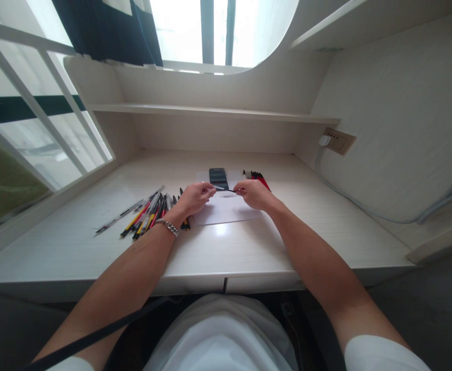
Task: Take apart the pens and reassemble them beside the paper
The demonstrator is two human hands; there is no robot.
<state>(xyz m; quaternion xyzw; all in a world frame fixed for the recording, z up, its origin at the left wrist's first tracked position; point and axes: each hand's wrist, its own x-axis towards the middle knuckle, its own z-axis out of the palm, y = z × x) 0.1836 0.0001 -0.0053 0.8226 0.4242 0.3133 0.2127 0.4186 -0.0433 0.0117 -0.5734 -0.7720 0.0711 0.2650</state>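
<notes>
A slim pen (227, 190), pale at its left end and dark at its right, stretches between my two hands above a white sheet of paper (226, 214). My left hand (195, 198) is closed in a pinch on the pale end. Thumb and fingers of my right hand (255, 194) pinch the dark end. Whether the pen is in one piece or parted is too small to tell. Close beside my left hand lies a loose pile of pens (144, 214). Beyond my right hand is a row of red and black pens (260, 179), partly hidden by it.
A dark phone (219, 177) lies at the top of the paper. The white desk (326, 226) has a back shelf (210, 110) above it. On the right, a grey cable (349, 198) runs from a wall socket (340, 140). A railing (33, 87) stands at left.
</notes>
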